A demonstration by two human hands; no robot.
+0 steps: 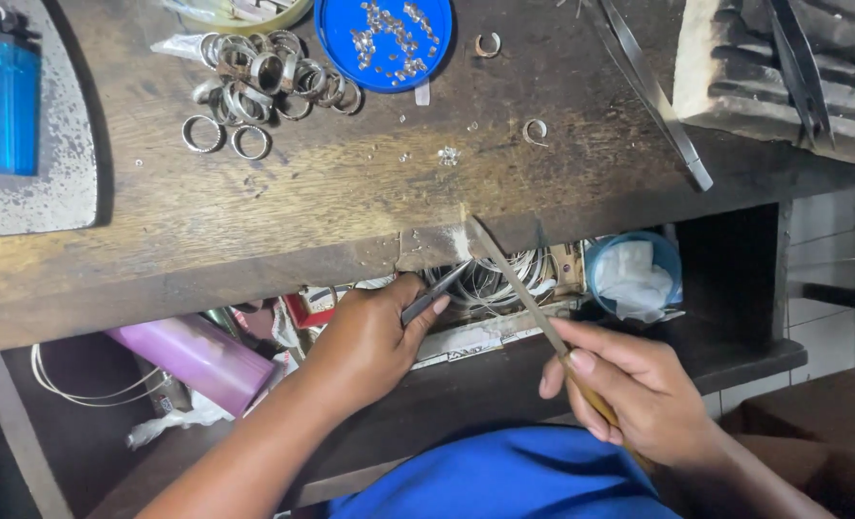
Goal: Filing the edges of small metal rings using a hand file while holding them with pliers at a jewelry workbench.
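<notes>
Worn wooden worktop (283, 207) edge: left hand (374, 341) pinches tweezers (434, 294) at the notch, right hand (639, 389) grips a thin file (514, 284) by its wooden handle; both look stiff, light

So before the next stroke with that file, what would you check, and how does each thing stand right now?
1. Right hand grips the file by its wooden handle: ok.
2. File tip rests at the notched bench edge: ok.
3. Left hand holds tweezers up to that edge: ok.
4. Piece held in the tweezers: cannot tell, too small.
5. Pile of rings lies apart from the file: ok.
6. Blue dish of stones sits back from the edge: ok.
</notes>
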